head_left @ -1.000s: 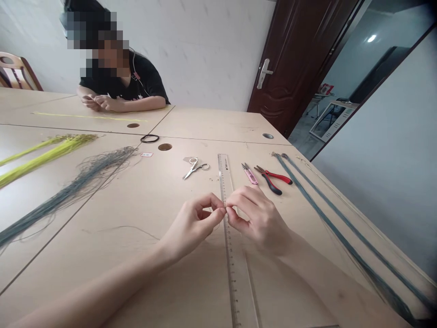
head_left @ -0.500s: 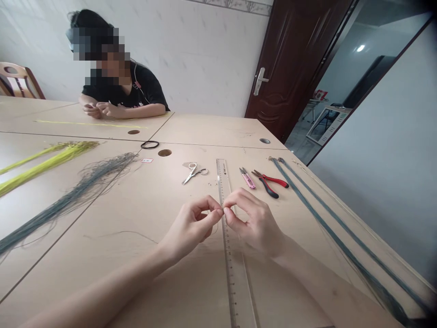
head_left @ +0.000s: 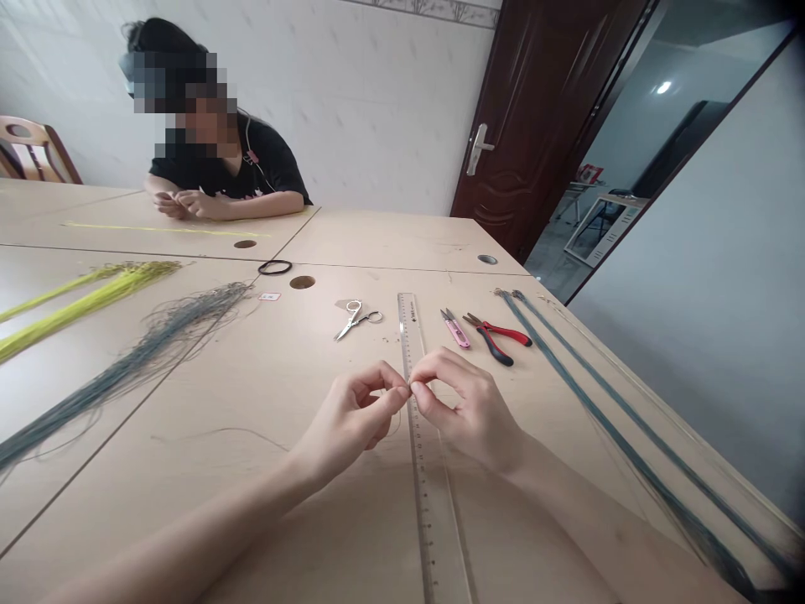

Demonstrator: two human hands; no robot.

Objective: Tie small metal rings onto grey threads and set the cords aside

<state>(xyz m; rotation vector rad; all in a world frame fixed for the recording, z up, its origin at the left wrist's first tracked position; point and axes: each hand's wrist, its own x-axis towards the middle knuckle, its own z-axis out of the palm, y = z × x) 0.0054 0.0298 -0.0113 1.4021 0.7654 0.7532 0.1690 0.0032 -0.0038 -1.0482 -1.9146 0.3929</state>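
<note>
My left hand (head_left: 355, 419) and my right hand (head_left: 471, 407) meet fingertip to fingertip above a clear ruler (head_left: 433, 503) that runs lengthwise away from me. Both are closed in a pinch of thumb and forefinger. A thin grey cord (head_left: 251, 432) trails over the table to the left hand, and a fine loop of it hangs beneath the fingers. The pinched bit itself is mostly hidden. Beyond the hands lie silver scissors (head_left: 356, 320), pink thread snips (head_left: 455, 329) and red-and-black pliers (head_left: 496, 337).
Bundles of grey-blue cord (head_left: 144, 361) and yellow cord (head_left: 81, 306) lie at left, with more blue-green cords (head_left: 584, 403) at right. A black ring (head_left: 275, 268) and a small label (head_left: 270, 296) sit near a table hole (head_left: 303, 283). Across the table sits another person (head_left: 226, 176).
Almost nothing differs. Both hands keep their pinch over the ruler, and the view has shifted very slightly.
</note>
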